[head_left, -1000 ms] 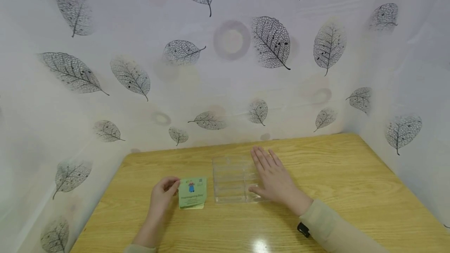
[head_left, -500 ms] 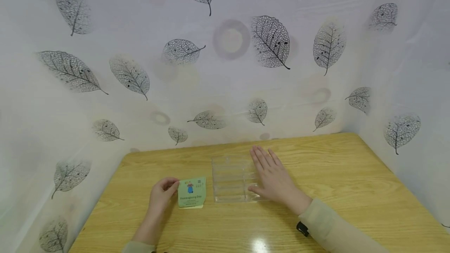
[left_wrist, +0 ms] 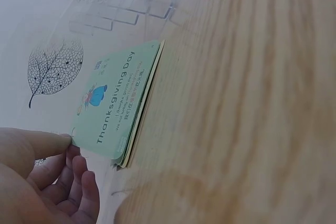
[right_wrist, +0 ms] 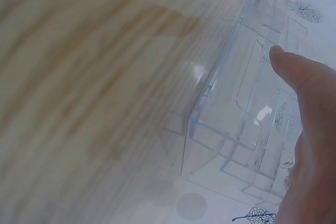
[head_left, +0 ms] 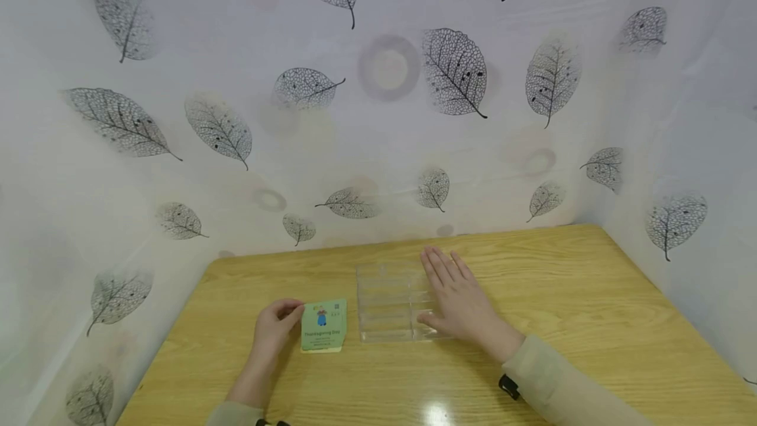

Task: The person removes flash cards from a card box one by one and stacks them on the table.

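With thumb and fingertips, my left hand (head_left: 274, 327) pinches a corner of a green flash card (head_left: 323, 325) printed "Thanksgiving Day" with a small figure in blue. In the left wrist view, more pale cards (left_wrist: 139, 121) show beneath it as a thin stack; how many of them the hand grips is hidden. To the right sits a clear plastic divided box (head_left: 386, 311). Over its right part my right hand (head_left: 464, 304) rests with straight fingers, thumb spread to the left. The right wrist view shows the thumb (right_wrist: 299, 69) along the box's clear walls (right_wrist: 220, 124).
Everything is on a wooden table (head_left: 550, 294). A whitish curtain with a leaf print (head_left: 455, 71) surrounds its back and sides. A patch of glare (head_left: 436, 413) shines near the front. A dark band (head_left: 509, 387) sits at the right wrist.
The green card, slightly bowed at its lower edge a second ago, now looks flatter. My left hand has barely shifted, and the right hand and the box stay where they were.
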Demonstrator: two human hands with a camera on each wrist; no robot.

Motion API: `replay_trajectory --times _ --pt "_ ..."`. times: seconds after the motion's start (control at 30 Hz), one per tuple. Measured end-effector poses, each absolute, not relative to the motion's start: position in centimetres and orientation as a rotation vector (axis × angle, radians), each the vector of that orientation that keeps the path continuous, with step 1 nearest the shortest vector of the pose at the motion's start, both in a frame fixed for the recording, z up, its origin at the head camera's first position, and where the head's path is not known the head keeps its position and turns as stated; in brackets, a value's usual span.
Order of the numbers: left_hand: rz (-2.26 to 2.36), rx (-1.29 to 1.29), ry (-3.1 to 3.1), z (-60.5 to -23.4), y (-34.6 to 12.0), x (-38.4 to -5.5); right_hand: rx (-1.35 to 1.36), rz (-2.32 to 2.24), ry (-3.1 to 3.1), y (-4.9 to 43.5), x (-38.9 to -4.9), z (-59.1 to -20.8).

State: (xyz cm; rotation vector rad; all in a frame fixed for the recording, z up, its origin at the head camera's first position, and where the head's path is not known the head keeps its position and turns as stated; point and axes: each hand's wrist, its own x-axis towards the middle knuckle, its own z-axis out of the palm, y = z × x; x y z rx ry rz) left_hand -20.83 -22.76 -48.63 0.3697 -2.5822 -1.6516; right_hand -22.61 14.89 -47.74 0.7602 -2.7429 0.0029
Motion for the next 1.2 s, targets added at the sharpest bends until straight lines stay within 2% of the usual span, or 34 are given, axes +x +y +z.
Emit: replay_trajectory --times 1.2 --pt "-1.669 0.378 -2.585 -48.89 -22.99 -21.49 0.758 -0.027 -2.723 15.21 -22.48 -47.69"
